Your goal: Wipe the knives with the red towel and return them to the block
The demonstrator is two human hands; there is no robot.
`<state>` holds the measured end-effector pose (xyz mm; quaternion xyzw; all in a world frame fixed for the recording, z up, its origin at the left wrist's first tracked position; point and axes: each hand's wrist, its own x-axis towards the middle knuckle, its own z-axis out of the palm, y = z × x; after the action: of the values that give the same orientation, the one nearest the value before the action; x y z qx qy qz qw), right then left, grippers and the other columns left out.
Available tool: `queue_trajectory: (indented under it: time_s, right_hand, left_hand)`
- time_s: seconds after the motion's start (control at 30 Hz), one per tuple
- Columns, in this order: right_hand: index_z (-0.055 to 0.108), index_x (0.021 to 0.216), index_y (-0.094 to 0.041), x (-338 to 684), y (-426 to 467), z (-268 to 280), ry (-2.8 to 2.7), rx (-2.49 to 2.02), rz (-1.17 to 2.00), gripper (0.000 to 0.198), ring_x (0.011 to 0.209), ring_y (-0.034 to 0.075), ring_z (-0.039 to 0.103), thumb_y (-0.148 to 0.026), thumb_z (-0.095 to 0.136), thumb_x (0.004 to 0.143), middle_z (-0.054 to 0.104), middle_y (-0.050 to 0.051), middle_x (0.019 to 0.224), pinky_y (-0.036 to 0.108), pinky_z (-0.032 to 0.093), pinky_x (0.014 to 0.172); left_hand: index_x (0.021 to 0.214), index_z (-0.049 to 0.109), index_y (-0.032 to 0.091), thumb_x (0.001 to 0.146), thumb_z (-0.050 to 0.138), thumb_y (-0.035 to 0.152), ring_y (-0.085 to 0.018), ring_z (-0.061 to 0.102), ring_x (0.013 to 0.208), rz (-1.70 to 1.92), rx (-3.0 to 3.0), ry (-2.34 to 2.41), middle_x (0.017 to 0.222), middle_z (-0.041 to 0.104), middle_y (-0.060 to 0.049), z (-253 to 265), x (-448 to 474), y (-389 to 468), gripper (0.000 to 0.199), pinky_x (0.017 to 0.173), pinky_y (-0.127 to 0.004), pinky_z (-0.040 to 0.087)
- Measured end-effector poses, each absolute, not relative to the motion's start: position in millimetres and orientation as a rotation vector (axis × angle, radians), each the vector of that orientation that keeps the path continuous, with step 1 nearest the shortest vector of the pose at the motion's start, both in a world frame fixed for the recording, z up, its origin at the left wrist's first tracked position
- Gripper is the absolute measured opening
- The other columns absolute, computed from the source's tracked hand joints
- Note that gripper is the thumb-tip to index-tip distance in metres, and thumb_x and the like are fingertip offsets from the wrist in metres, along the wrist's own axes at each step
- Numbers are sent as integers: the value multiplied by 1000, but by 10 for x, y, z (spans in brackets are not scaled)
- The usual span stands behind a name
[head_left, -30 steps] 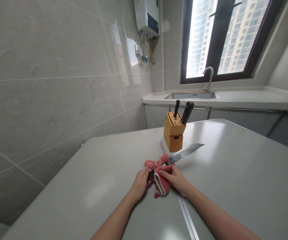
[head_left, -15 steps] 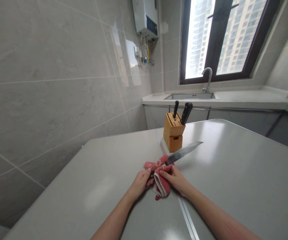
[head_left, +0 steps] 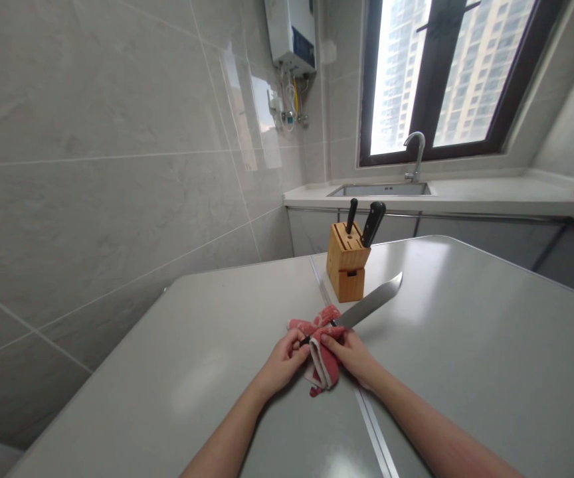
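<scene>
Left hand (head_left: 287, 358) pinches the knife (head_left: 371, 305) by its handle end; right hand (head_left: 354, 357) grips the red cloth (head_left: 325, 365), bunched about that handle. Blade bare, pointing to two o'clock. Step judged: wiping the handle. Next stroke calls for fingers clear of the edge. Knife block (head_left: 351, 284), at one o'clock, limits swing; sink (head_left: 384, 190) lies beyond.

Tons of room for a hand across the table (head_left: 217, 318) on the left; far-right, the knife (head_left: 368, 305) and knife block (head_left: 351, 282) kinda block you.
</scene>
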<state>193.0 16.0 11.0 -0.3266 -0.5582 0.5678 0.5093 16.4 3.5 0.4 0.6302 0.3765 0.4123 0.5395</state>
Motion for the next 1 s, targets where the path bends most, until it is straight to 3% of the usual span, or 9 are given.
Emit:
queue_trajectory:
  time_s: [0.3, 0.6, 1.0]
  right_hand:
    - [65, 80, -17, 1932, 169, 92, -1392, -781, 1387, 31, 80, 20, 60, -47, 63, 75, 66, 4, 81, 34, 48, 80]
    - [66, 78, -17, 1936, 189, 60, -1433, -805, 1324, 35, 78, 21, 59, -51, 60, 75, 66, 4, 80, 33, 48, 77]
    - [63, 78, -18, 1933, 225, 40, -1393, -831, 1315, 38, 78, 19, 58, -56, 56, 77, 64, 3, 80, 33, 48, 79]
  left_hand:
    - [73, 36, 19, 80, 60, 43, -6, 25, 52, 947, 1627, 957, 61, 31, 9, 54, 199, -9, 35, 47, -18, 20]
    - [68, 37, 19, 77, 62, 39, -8, 28, 53, 981, 1746, 1081, 58, 32, 8, 38, 241, -29, 33, 49, -19, 22]
    - [76, 59, 15, 77, 60, 48, -11, 36, 58, 981, 1788, 1093, 60, 44, 3, 87, 269, -54, 33, 55, -21, 31]
